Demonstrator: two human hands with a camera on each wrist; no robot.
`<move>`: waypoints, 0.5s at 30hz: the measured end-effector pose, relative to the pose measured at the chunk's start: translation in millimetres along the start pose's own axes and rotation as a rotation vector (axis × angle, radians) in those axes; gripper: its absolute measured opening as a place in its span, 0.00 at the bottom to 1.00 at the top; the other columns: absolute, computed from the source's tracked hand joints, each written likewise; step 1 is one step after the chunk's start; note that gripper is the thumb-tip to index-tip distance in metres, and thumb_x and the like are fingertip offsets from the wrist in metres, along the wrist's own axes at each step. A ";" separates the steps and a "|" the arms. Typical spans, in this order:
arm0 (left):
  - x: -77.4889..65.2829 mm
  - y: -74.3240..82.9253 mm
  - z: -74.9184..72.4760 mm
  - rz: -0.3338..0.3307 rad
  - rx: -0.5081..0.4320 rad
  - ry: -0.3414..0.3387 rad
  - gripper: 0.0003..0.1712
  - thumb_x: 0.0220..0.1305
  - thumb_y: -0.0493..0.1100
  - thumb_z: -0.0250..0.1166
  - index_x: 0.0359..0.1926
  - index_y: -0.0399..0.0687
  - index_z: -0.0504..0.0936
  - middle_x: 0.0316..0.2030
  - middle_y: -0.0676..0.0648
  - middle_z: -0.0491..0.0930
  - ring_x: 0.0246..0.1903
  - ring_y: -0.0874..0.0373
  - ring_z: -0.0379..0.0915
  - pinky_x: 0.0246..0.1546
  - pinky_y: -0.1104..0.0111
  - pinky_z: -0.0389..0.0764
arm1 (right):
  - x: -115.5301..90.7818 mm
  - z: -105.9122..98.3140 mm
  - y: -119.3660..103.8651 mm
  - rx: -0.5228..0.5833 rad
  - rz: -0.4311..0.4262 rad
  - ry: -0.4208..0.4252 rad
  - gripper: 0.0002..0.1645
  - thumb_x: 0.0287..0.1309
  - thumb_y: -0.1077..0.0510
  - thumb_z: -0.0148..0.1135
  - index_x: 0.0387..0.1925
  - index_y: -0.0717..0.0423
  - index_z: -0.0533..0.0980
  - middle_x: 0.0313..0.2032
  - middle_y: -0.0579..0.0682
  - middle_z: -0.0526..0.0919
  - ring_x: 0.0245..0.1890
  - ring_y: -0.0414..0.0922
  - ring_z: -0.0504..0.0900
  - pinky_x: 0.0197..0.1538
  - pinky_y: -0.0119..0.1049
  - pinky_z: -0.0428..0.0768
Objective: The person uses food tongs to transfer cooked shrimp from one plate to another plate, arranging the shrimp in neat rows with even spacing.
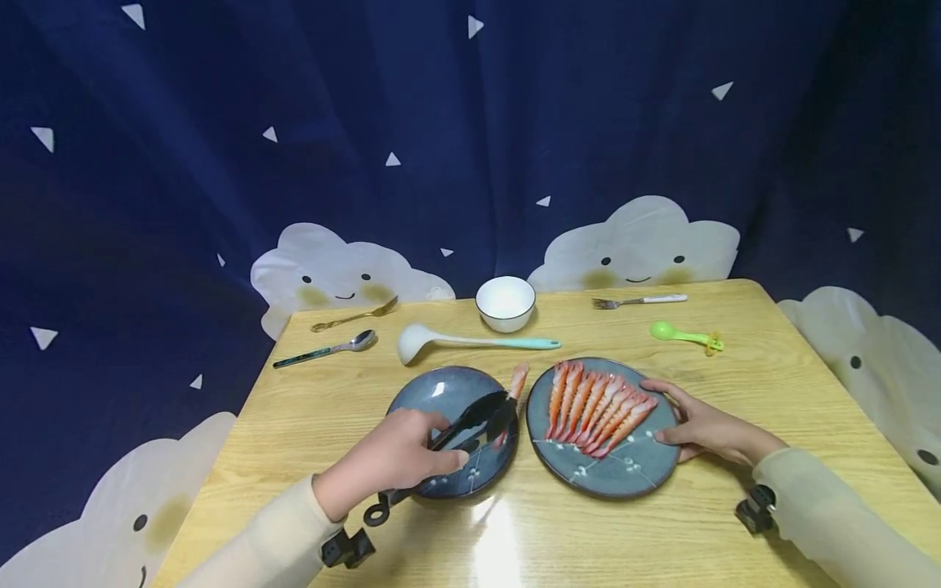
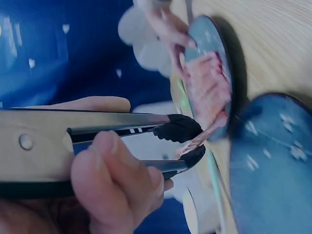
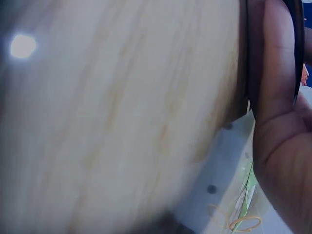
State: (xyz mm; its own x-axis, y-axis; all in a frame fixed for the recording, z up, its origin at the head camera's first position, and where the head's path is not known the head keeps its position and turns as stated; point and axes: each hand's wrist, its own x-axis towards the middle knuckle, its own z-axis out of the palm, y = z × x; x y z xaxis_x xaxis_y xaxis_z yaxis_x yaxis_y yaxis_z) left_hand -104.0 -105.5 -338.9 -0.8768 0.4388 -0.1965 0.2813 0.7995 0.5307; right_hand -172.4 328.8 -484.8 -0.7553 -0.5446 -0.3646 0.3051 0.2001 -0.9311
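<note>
My left hand (image 1: 397,457) holds a pair of tongs (image 2: 36,144) with black tips, over the right part of a dark blue plate (image 1: 430,394). Between the tips is a single red-and-white shrimp (image 2: 201,138), near the gap between this plate and a second one. That second blue plate (image 1: 613,479) bears several shrimp (image 1: 594,406) fanned side by side. My right hand (image 1: 711,429) grips its right rim, thumb on the near side. In the right wrist view part of the hand lies beneath the plate's edge.
Behind the plates lie a white ladle (image 1: 417,341) with a mint handle and a white bowl (image 1: 506,300). A spoon (image 1: 360,340) and a gold fork (image 1: 382,309) are at the left. At the right are a white-handled fork (image 1: 654,300) and a green spoon (image 1: 665,330).
</note>
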 end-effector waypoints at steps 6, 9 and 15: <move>30.3 43.0 12.8 0.142 0.134 -0.064 0.25 0.49 0.59 0.61 0.40 0.45 0.77 0.18 0.56 0.72 0.20 0.63 0.65 0.22 0.72 0.68 | -0.2 -2.6 1.6 -0.006 -0.002 -0.011 0.50 0.52 0.66 0.57 0.65 0.39 0.37 0.52 0.70 0.55 0.36 0.58 0.77 0.33 0.50 0.75; 43.8 61.3 22.1 0.214 0.175 -0.108 0.26 0.50 0.59 0.61 0.42 0.44 0.77 0.23 0.54 0.75 0.24 0.65 0.68 0.27 0.72 0.70 | 0.3 -4.4 1.6 0.002 0.010 -0.015 0.51 0.51 0.66 0.58 0.64 0.37 0.37 0.53 0.70 0.54 0.36 0.58 0.77 0.33 0.50 0.75; 65.4 85.5 39.5 0.270 0.246 -0.197 0.29 0.51 0.59 0.60 0.48 0.43 0.74 0.18 0.53 0.71 0.20 0.63 0.63 0.30 0.73 0.69 | -0.7 -6.3 0.7 0.024 0.003 -0.049 0.54 0.48 0.69 0.59 0.65 0.37 0.37 0.58 0.67 0.43 0.34 0.55 0.77 0.33 0.51 0.74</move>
State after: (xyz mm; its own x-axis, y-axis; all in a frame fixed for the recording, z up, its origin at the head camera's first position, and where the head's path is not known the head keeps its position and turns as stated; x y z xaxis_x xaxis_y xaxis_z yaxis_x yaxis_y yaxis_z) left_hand -121.8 7.8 -339.0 -0.6744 0.6970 -0.2436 0.5964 0.7088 0.3768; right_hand -175.4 334.4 -485.3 -0.7251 -0.5836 -0.3655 0.3215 0.1824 -0.9292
